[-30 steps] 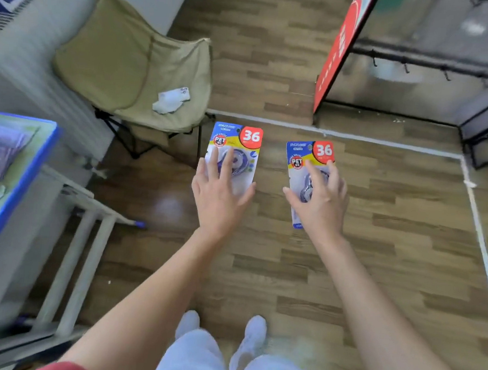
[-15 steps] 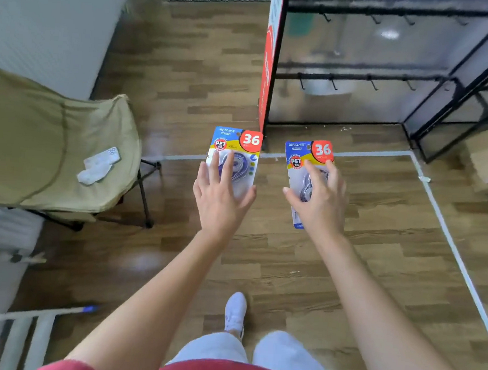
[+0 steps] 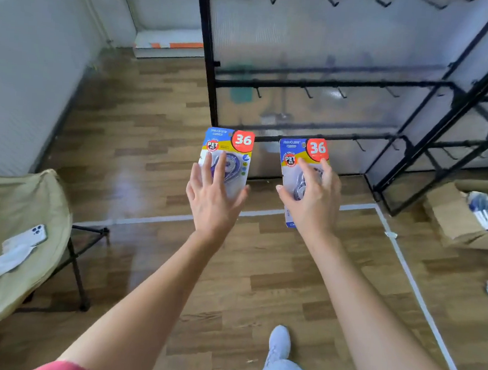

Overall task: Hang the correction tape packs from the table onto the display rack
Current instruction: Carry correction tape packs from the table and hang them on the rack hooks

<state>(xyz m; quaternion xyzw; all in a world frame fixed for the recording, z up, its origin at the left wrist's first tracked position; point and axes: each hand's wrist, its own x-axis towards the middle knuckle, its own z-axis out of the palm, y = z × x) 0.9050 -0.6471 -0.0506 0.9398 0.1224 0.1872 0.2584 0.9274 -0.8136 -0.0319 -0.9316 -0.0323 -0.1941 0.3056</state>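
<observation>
The black display rack [image 3: 209, 52] fills the far side, with hooks along its bars. A tan folding chair [image 3: 17, 226] sits at the left and a cardboard box [image 3: 451, 216] at the right. Both packs are held upright in the air, in front of the rack's lower bar. The left hand [image 3: 212, 203] grips the left correction tape pack [image 3: 234, 146], fingers spread down its front and thumb at its edge. The right hand [image 3: 312, 201] holds the right correction tape pack [image 3: 296, 156] likewise. A phone [image 3: 35, 234] lies on the chair.
</observation>
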